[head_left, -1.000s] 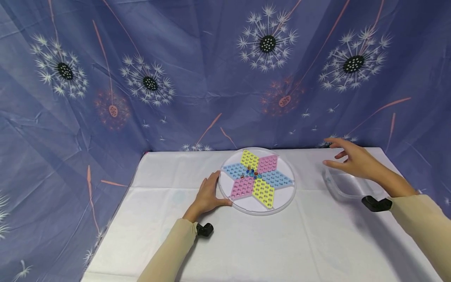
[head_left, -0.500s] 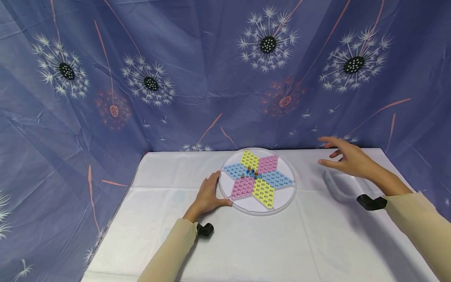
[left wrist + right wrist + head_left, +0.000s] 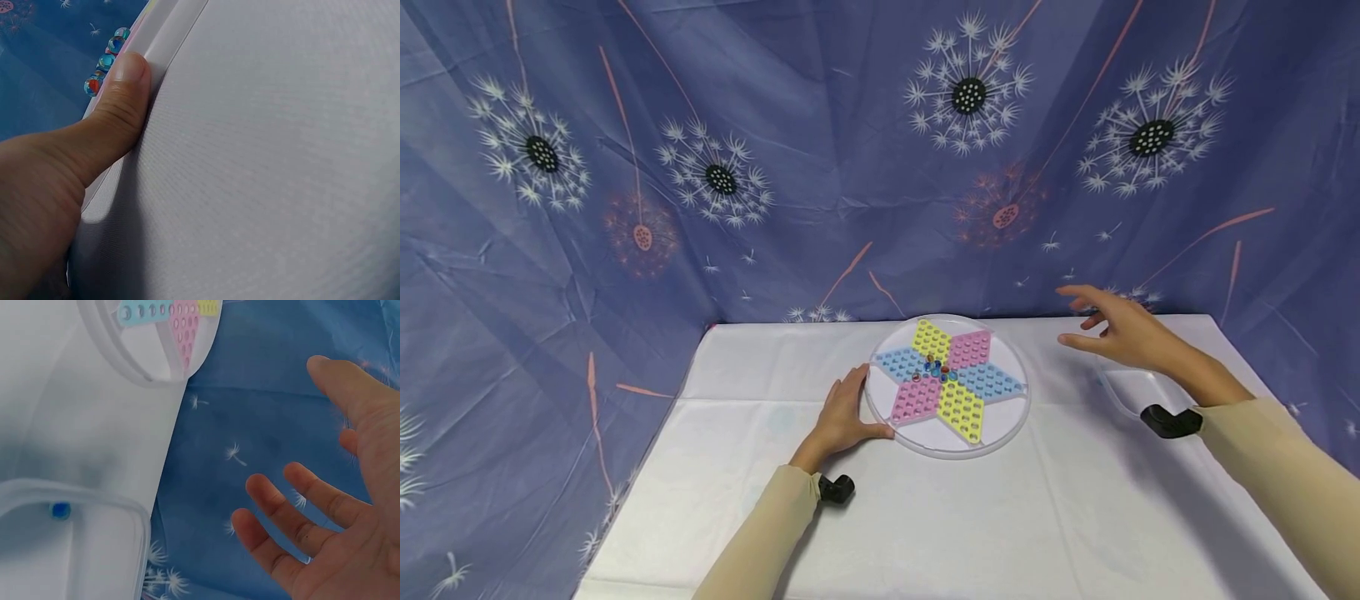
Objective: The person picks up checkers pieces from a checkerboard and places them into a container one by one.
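Note:
A round white Chinese checkers board (image 3: 1000,421) with a pink, yellow and light blue star lies on the table. Several glass marbles (image 3: 937,367) are clustered at its centre. My left hand (image 3: 841,412) rests against the board's left rim, thumb and fingers spread along the edge. The left wrist view shows the thumb (image 3: 122,94) laid straight on the rim, below a row of marbles (image 3: 105,61). My right hand (image 3: 1123,332) hangs in the air right of the board, fingers apart and slightly bent, holding nothing. It partly covers a clear plastic container (image 3: 1123,398).
Inside the container, a blue marble (image 3: 60,510) shows in the right wrist view. White cloth covers the table (image 3: 970,525). A blue dandelion-print curtain (image 3: 850,150) hangs right behind the table's back edge.
My right hand has moved left and slightly up, away from above the container toward the board. My left hand and the board have stayed still.

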Demonstrator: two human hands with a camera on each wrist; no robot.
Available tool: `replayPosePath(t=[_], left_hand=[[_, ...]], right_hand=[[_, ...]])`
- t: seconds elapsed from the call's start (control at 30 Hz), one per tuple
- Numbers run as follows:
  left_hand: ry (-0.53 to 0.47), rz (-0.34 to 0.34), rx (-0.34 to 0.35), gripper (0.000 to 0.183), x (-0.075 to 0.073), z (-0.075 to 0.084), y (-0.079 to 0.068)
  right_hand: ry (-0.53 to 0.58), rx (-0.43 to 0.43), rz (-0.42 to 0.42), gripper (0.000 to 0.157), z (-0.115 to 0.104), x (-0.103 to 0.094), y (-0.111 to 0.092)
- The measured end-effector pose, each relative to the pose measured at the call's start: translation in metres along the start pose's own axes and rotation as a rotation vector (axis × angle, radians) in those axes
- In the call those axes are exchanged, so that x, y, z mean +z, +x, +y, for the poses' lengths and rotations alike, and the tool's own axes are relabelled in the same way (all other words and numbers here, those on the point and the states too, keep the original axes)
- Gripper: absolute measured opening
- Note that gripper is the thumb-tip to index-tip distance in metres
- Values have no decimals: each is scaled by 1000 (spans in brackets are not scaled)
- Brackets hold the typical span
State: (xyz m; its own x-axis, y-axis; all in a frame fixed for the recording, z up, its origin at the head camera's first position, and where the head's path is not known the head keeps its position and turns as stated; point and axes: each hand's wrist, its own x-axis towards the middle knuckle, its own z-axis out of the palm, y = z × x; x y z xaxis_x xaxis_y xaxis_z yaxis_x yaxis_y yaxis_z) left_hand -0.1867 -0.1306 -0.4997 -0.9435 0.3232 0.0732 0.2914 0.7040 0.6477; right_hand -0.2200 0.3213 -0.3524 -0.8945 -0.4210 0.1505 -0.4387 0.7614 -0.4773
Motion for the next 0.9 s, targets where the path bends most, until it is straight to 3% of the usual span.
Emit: replayPosePath(t=[0.7, 0.9], left_hand=[[-3, -2, -2, 124, 1, -2, 0], [-6, -1, -2, 124, 1, -1, 0]], right_hand=[[23, -88, -9, 71, -27, 22, 31], [33, -79, -17, 71, -31, 29, 37]])
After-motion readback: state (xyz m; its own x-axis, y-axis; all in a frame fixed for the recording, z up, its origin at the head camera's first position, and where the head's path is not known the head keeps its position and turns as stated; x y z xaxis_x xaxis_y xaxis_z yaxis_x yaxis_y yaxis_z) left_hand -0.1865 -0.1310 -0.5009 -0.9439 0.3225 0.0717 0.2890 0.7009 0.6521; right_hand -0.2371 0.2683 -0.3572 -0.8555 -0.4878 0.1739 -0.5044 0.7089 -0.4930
